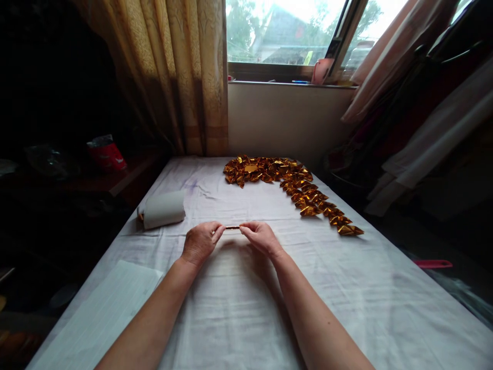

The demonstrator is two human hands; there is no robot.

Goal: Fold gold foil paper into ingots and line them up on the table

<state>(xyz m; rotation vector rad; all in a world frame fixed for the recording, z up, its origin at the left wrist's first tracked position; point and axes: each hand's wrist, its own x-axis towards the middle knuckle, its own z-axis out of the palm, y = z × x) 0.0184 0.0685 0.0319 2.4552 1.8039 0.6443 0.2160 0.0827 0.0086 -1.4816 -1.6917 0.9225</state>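
Above the middle of the white-covered table (239,308), a thin, dark reddish-gold strip (232,227) is stretched between my two hands. My left hand (203,240) pinches its left end between thumb and fingers. The right end sits in the closed thumb and fingers of my right hand (262,237). It looks like folded foil paper seen edge-on, though the kind is hard to make out. Beyond my hands lies a heap of folded gold foil pieces (265,168), shaped like ingots. Several more gold foil pieces (311,198) run in rows toward the right edge.
A grey-white roll (165,209) lies at the table's left edge. Nearer me on the left is a flat pale sheet (103,308). A curtain (185,77) hangs behind, beside a window (285,33). Clothes (431,133) hang at the right. A red packet (107,154) stands on the dark left-hand furniture.
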